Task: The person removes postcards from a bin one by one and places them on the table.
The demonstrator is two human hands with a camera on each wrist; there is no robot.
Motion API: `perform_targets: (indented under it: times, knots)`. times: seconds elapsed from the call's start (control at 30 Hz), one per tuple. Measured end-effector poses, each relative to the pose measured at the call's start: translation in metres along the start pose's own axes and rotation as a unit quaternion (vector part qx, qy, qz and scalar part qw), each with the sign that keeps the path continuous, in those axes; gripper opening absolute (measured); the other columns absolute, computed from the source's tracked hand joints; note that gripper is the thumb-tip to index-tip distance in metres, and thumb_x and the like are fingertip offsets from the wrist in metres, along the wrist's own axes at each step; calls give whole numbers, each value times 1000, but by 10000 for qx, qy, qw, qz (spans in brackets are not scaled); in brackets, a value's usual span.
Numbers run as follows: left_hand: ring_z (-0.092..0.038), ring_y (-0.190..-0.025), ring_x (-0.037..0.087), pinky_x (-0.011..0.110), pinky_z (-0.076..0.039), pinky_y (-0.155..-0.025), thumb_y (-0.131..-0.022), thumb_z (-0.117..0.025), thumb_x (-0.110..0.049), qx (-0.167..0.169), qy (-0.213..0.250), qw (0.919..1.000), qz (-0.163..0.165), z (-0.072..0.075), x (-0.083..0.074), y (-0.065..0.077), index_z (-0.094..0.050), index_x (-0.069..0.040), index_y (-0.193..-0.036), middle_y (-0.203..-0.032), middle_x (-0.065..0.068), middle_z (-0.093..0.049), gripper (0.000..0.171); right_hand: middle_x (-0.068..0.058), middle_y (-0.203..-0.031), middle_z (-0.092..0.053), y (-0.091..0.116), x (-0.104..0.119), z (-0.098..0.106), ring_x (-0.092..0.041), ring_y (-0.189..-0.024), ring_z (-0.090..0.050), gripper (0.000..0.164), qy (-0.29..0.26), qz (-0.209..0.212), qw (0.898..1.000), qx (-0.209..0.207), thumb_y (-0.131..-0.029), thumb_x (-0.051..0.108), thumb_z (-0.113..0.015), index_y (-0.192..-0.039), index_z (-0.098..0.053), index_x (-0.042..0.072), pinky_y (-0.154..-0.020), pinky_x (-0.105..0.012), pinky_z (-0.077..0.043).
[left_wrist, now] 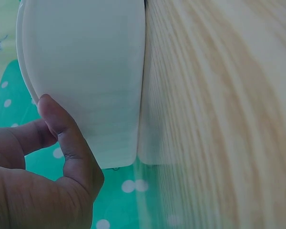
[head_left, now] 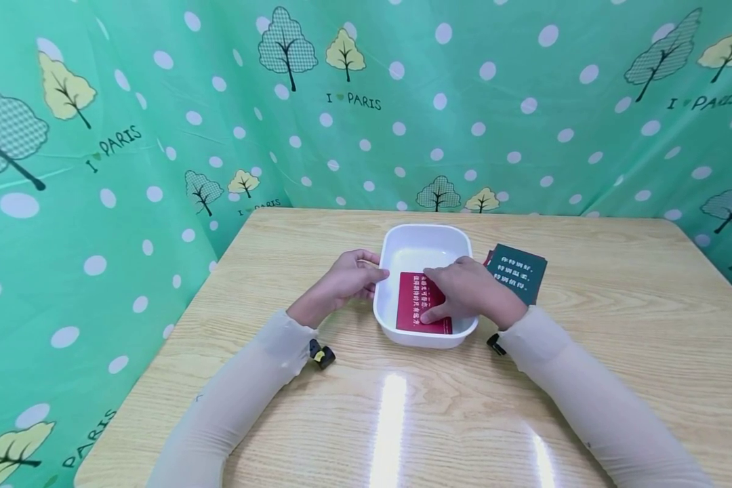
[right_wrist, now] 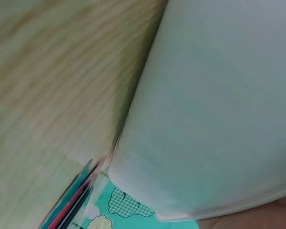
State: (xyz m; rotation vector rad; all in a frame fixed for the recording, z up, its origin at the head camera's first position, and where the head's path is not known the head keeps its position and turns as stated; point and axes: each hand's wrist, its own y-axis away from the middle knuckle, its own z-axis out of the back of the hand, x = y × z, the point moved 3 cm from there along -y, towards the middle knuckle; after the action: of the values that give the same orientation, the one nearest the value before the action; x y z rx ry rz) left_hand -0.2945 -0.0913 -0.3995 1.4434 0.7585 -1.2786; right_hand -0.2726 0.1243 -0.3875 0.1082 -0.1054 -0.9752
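White tub: rounded oblong, upright before you, your left hand gripping its rim.
Red card: flat inside, toward your end, white Chinese lettering, partly covered by your right hand.

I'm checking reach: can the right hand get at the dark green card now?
Likely yes: the dark green card lies uppermost beside the white tub, with only the tub's wall between it and the right hand.

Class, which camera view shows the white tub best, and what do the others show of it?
The head view: the white tub shows nearly whole, inside included, with the red card in it. Each wrist view shows only part of its outer side and rim.
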Motion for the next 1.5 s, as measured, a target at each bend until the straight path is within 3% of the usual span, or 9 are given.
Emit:
perform_targets:
  times: [0.37,0.6,0.9,1.17,1.37,1.5]
  knots:
    - [-57,-60,16,27,-52,-54,-89,-69,-7,3,-22,10000,-10,0,-1,-1,-48,-3,-120,-84,11,-62,37,-11,-127,-56,0,-1,1,-28,-113,-49,99,-38,-49,9997,-252,-70,72,-70,-144,-46,11,-101,-49,-37]
    - [-57,-59,16,26,-51,-52,-89,-69,-6,9,22,10000,-61,-1,-2,-1,-48,-2,-119,-82,10,-61,37,-12,-122,-50,2,-1,3,-27,-106,-43,105,-165,-11,9984,-541,-68,69,-75,-146,-42,9,-92,-43,-44]
    - [-57,-59,16,27,-51,-53,-89,-69,-6,25,-7,10000,-44,-1,-1,0,-48,-2,-119,-82,10,-62,37,-9,-117,-49,3,0,7,-24,-102,-42,89,-564,-69,9958,-716,-72,59,-78,-141,-49,10,-83,-37,-49]
    - [-56,-59,15,28,-51,-53,-89,-69,-7,11,20,10000,-39,0,0,0,-48,-2,-119,-83,9,-61,37,-12,-117,-50,3,3,14,-25,-104,-41,76,-1094,-166,9888,-1003,-77,44,-81,-137,-52,6,-81,-38,-52]
    - [-57,-60,15,27,-52,-53,-89,-69,-7,4,21,10000,-13,0,0,0,-48,-3,-120,-86,10,-62,37,-10,-117,-49,0,4,16,-24,-103,-42,75,-1519,-275,9785,-1368,-77,38,-83,-137,-53,6,-76,-35,-53]
    - [-57,-61,16,27,-52,-54,-89,-68,-7,5,11,10000,-24,0,1,0,-48,-3,-120,-88,12,-62,37,-10,-113,-49,0,5,19,-22,-99,-47,65,-1765,-329,9709,-1582,-81,28,-81,-135,-53,5,-75,-35,-55]
